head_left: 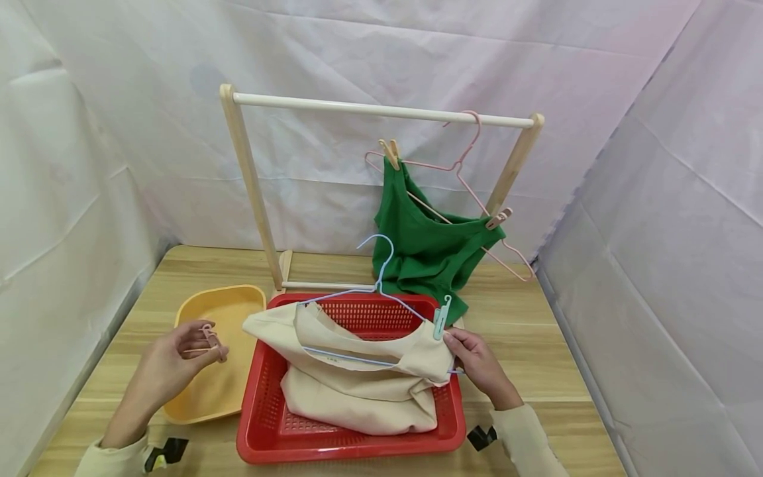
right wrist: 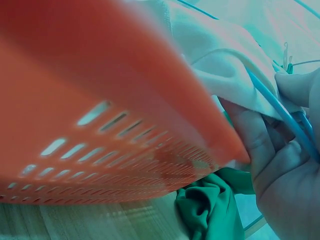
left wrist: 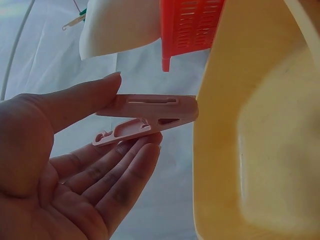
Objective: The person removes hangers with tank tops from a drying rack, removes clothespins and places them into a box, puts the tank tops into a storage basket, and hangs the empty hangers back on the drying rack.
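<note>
My left hand (head_left: 161, 364) pinches a pink clothespin (left wrist: 150, 106) between thumb and fingertips, over the near side of a yellow tray (head_left: 223, 387). On the right, my right hand (head_left: 484, 368) grips the shoulder of a cream garment (head_left: 363, 404) together with the end of a blue hanger (head_left: 348, 292). The hanger's hook points up and its lower bar passes inside the neckline. A mint-green clothespin (head_left: 441, 320) sits on that right shoulder, just above my fingers. The garment's body lies folded in a red basket (head_left: 352, 454); its left shoulder reaches past the basket's left rim.
Behind the basket stands a wooden rack with a white rail (head_left: 357, 108). From it a pink hanger (head_left: 473, 189) hangs tilted, carrying a green garment (head_left: 423, 232) held by a tan clothespin (head_left: 390, 154) and a pinkish one (head_left: 499, 218). White cloth walls surround the wooden table (head_left: 548, 411).
</note>
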A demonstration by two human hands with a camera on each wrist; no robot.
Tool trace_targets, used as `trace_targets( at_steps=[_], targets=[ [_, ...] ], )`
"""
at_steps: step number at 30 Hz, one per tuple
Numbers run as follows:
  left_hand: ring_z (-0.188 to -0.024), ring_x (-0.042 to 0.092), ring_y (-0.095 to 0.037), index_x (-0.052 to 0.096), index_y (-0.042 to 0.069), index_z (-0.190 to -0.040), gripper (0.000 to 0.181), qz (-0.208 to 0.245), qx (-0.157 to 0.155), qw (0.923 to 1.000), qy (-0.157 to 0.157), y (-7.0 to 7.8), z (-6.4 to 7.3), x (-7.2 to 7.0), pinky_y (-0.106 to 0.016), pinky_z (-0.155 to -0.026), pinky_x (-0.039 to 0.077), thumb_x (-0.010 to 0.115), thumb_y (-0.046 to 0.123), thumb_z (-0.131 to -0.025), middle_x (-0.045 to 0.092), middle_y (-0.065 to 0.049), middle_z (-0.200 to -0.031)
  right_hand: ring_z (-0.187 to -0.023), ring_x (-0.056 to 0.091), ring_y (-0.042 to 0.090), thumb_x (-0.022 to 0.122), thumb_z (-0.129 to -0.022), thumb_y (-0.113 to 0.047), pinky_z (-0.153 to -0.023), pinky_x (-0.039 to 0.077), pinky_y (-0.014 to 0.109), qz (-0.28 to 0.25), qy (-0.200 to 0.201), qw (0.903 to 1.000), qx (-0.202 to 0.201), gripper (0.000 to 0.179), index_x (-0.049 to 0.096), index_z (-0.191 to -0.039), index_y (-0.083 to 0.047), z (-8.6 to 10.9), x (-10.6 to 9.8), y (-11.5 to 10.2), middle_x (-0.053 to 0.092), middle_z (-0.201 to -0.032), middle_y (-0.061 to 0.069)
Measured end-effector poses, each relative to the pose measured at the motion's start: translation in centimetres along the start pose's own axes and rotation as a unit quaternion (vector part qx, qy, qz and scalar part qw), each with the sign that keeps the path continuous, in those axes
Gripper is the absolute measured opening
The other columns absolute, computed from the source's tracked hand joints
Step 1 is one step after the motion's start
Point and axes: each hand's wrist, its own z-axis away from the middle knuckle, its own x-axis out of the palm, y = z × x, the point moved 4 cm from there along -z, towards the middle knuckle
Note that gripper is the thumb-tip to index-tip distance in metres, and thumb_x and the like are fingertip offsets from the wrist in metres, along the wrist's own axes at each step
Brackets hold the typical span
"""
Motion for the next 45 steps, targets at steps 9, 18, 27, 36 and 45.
trace_targets(
  at_steps=[9, 18, 27, 36, 45],
  targets=[
    [-0.074, 0.067, -0.001, 0.059, -0.002, -0.117, 0.051, 0.000, 0.000, 0.9999, -0.016, -0.4, -0.1, 0.7, -0.017, -0.063, 0.054, 0.085, 0.019, -0.079, 0.072, -0.011, -0.094, -0.072, 0.065, 0.009, 0.043, -0.107, -0.016, -0.066, 0.058, 0.026, -0.002, -0.003, 1.0000, -0.001, 0.032, 0.058, -0.122, 0.008, 0.1, 0.1, -0.1, 0.068, -0.094, -0.002],
    [-0.081, 0.072, -0.024, 0.058, -0.004, -0.117, 0.054, -0.014, -0.006, 0.9995, -0.029, -0.7, -0.3, 0.8, -0.020, -0.062, 0.055, 0.085, 0.022, -0.079, 0.072, -0.013, -0.095, -0.072, 0.065, 0.008, 0.043, -0.107, -0.017, -0.066, 0.058, 0.026, -0.008, -0.004, 1.0000, 0.000, 0.033, 0.057, -0.123, 0.009, 0.0, 0.1, -0.2, 0.068, -0.095, -0.003],
    [-0.084, 0.072, -0.030, 0.058, -0.006, -0.118, 0.055, -0.025, -0.010, 0.9989, -0.037, -1.1, -0.3, 1.0, -0.020, -0.061, 0.054, 0.085, 0.022, -0.079, 0.071, -0.014, -0.094, -0.074, 0.066, 0.009, 0.043, -0.107, -0.017, -0.067, 0.059, 0.027, -0.008, -0.004, 1.0000, 0.000, 0.033, 0.057, -0.123, 0.009, -0.1, 0.0, -0.2, 0.068, -0.096, -0.002],
    [-0.082, 0.072, -0.030, 0.059, -0.008, -0.117, 0.055, -0.037, -0.013, 0.9973, -0.062, -1.6, -0.4, 1.4, -0.024, -0.061, 0.054, 0.085, 0.021, -0.078, 0.072, -0.011, -0.088, -0.073, 0.066, 0.010, 0.043, -0.107, -0.017, -0.067, 0.059, 0.027, -0.004, -0.002, 1.0000, 0.000, 0.033, 0.058, -0.124, 0.007, 0.0, -0.1, -0.1, 0.068, -0.096, -0.002],
    [-0.083, 0.072, -0.032, 0.057, -0.010, -0.118, 0.057, -0.036, -0.025, 0.9958, -0.080, -1.7, -0.2, 1.6, -0.037, -0.066, 0.059, 0.084, 0.023, -0.080, 0.072, -0.015, -0.091, -0.073, 0.066, 0.010, 0.043, -0.107, -0.017, -0.068, 0.058, 0.027, -0.006, -0.004, 1.0000, 0.000, 0.032, 0.058, -0.123, 0.007, 0.0, -0.1, 0.0, 0.068, -0.095, -0.001]
  ],
)
